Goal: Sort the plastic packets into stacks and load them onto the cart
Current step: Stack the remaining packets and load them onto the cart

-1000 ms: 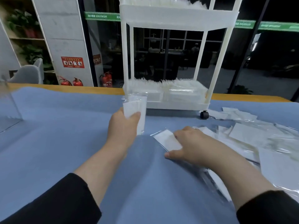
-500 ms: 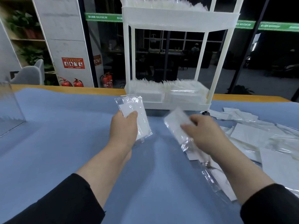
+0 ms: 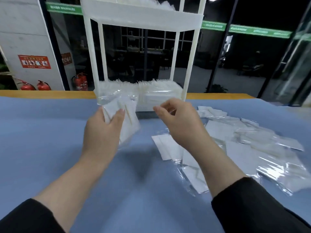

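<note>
My left hand (image 3: 102, 132) grips a small stack of clear plastic packets (image 3: 125, 113) with white inserts, held upright just in front of the cart. My right hand (image 3: 176, 121) hovers beside it, a short gap to the right, fingers loosely curled and nothing visible in them. The white two-tier cart (image 3: 141, 17) stands on the far side of the table. Its lower shelf carries stacked packets (image 3: 159, 91), and more packets fill the top shelf. Loose packets (image 3: 252, 143) lie scattered on the blue cloth to the right, some under my right forearm.
The blue table cloth (image 3: 50, 140) spreads bare to the left and in front of me. Beyond the table's wooden edge stand red fire extinguishers (image 3: 80, 81) against a glass wall and a concrete pillar.
My right hand lifted a packet from the pile, brought it left to the stack in my left hand and let go. Both hands rose toward the cart.
</note>
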A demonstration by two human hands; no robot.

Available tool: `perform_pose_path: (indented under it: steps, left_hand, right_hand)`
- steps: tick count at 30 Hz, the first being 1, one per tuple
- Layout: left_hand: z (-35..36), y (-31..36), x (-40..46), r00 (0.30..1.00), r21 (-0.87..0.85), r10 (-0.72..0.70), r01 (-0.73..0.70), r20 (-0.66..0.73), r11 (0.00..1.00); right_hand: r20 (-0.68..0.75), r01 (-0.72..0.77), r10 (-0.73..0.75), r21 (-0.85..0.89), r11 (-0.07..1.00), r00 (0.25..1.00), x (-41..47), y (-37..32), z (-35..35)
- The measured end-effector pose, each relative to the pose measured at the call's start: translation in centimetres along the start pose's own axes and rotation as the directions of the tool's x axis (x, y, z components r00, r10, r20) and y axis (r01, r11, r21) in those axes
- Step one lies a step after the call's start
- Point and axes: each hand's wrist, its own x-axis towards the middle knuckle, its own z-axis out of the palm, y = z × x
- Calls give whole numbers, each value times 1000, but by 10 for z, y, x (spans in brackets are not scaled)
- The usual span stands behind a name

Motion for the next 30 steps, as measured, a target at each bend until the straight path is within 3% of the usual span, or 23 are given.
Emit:
perform_pose_path:
  steps: [4, 6, 11, 13, 16, 19, 27, 28, 30]
  left_hand:
    - [10, -6, -6, 935, 225, -41, -42, 353, 974]
    - [13, -9, -5, 904, 259, -71, -45, 422, 965]
    - [15, -3, -10, 897, 293, -100, -34, 431, 956]
    - [20, 6, -15, 917, 159, -108, 50, 383, 986]
    - [37, 22, -23, 931, -14, -138, 152, 337, 988]
    - [57, 25, -32, 926, -132, -173, 228, 336, 965]
    - [49, 8, -25, 930, -81, -129, 167, 344, 983]
    - [49, 7, -24, 929, -90, -136, 176, 343, 980]
    - [50, 7, -23, 924, -98, -149, 194, 351, 976]
  right_hand:
    - [53, -56, 72, -259, 964, 996, 12, 26, -65]
    - [96, -105, 168, -465, 879, 981, 13, 52, -98]
    - [180, -124, 387, -757, 642, 905, 4, 99, -140]
    - [235, -101, 417, -760, 642, 878, 0, 110, -135]
    - [207, -146, 436, -747, 649, 876, -1, 123, -121]
    - [140, -155, 375, -740, 654, 916, 2, 128, -111]
    - [72, 30, 58, -845, 534, 996, 9, 134, -97]
    - [66, 39, 30, -843, 536, 997, 10, 134, -100]
    - [5, -1, 7, -747, 665, 1000, 11, 128, -108]
